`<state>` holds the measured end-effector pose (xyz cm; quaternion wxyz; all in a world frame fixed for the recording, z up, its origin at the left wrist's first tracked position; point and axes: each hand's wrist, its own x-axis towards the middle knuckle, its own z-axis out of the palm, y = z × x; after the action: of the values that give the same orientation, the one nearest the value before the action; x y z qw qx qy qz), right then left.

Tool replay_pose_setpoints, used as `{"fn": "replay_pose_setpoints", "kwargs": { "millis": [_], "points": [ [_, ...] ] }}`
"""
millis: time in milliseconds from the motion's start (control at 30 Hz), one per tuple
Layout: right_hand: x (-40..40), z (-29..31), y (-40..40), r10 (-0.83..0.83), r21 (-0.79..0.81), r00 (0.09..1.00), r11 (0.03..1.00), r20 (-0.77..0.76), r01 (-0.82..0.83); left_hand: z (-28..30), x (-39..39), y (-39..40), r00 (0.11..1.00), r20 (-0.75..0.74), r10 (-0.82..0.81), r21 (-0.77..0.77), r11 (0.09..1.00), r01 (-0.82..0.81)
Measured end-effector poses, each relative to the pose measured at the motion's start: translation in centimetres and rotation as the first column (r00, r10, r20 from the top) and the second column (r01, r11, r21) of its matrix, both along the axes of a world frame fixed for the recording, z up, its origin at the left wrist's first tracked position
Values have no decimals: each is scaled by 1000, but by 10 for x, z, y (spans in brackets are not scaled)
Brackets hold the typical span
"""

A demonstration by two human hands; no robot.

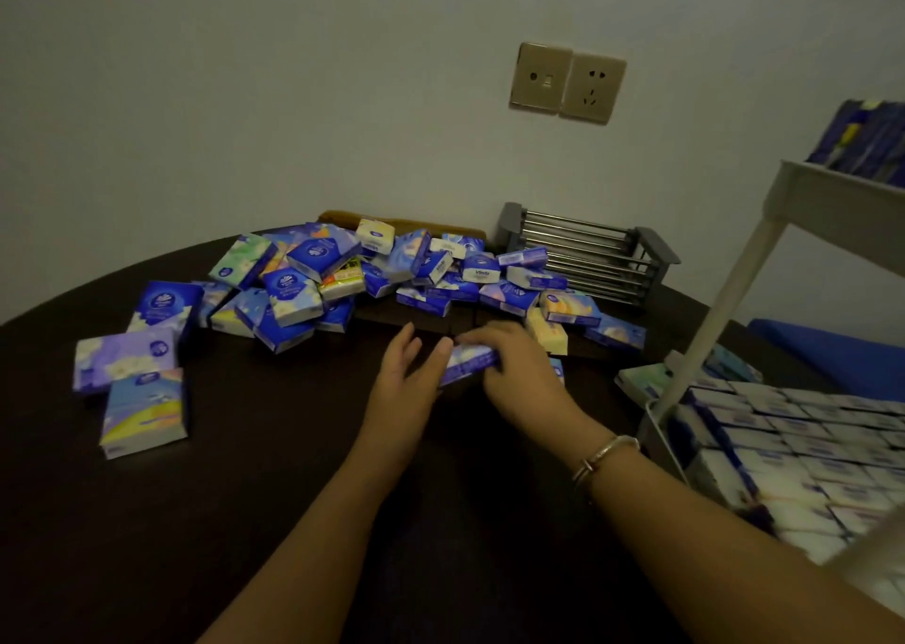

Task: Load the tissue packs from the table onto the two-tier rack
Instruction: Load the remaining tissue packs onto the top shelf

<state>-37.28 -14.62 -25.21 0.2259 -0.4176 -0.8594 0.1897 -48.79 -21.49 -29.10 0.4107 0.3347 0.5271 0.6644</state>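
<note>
A heap of small blue, purple and yellow tissue packs [343,276] covers the far half of the dark round table [245,496]. My right hand [509,374] is closed over a blue tissue pack [467,364] at the table's middle. My left hand [406,374] has its fingers spread, and its fingertips touch the left end of that same pack. The white two-tier rack [710,310] stands at the right. Its lower tier [808,447] is packed with rows of tissue packs, and more packs [862,139] stand on the upper tier.
A grey metal roller rack [587,256] sits at the back of the table near the wall. Two loose packs [132,388] lie apart at the left. A yellow pack [548,332] lies just beyond my right hand. A blue seat [832,354] shows behind the white rack.
</note>
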Motion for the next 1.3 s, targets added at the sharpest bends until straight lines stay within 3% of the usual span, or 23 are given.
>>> {"fn": "replay_pose_setpoints", "kwargs": {
  "millis": [67, 167, 333, 467, 500, 567, 667, 733, 767, 833, 933, 1033, 1100, 1167, 1233, 1300],
  "points": [
    [0, -3, -8, 84, -50, 996, 995, 9, -84, -4, -2, -3, 997, -77, -5, 8, 1000, 6],
    [5, -6, -13, 87, -90, 996, 992, -18, -88, -7, -4, -6, 946, -324, 7, 31, 1000, 3],
    [26, -7, -6, -30, -52, 983, 998, 181, 41, -14, -11, -6, 671, -740, 48, -75, 985, -153],
    [39, -9, -5, -70, 99, 962, 994, 264, 45, -15, -9, -6, 498, -865, -53, -169, 967, -191],
    [40, -10, -6, -105, 153, 962, 986, 253, 68, -15, -7, -6, 520, -853, -45, -156, 973, -172],
    [40, -10, -10, -167, 124, 976, 981, 136, 151, -12, -9, -8, 699, -714, 31, -83, 988, -129],
    [33, -2, -25, -177, -274, 956, 955, -235, 109, -3, -14, -2, 947, -307, 95, 36, 995, -88],
    [24, 1, -38, -80, -422, 928, 902, -365, -88, 5, -12, 0, 1000, 4, 8, 54, 998, -8],
    [20, 1, -43, -17, -438, 918, 882, -397, -173, 6, -9, 0, 998, 50, -40, 75, 997, 37],
    [14, 1, -47, 67, -443, 899, 853, -433, -277, 7, -5, -4, 998, 4, -70, 89, 994, 70],
    [14, -1, -35, 87, -423, 938, 876, -336, -233, 1, -12, -4, 999, -22, -49, 67, 996, 50],
    [24, -8, -2, -100, -178, 995, 979, -1, 98, -2, -13, -5, 989, -132, -65, 70, 995, 75],
    [32, -12, 15, -224, -77, 934, 964, 280, 255, -2, -11, -7, 985, -170, -31, 89, 995, 47],
    [39, -17, 22, -249, -39, 875, 956, 414, 290, -1, -11, -6, 989, -145, 1, 75, 997, 10],
    [44, -22, 25, -242, -5, 898, 965, 368, 262, -2, -11, -4, 994, -108, 13, 38, 999, -9],
    [44, -17, 14, -202, -165, 972, 961, 124, 221, 1, -6, -5, 999, -37, -4, 1, 1000, 4]
  ]
}}
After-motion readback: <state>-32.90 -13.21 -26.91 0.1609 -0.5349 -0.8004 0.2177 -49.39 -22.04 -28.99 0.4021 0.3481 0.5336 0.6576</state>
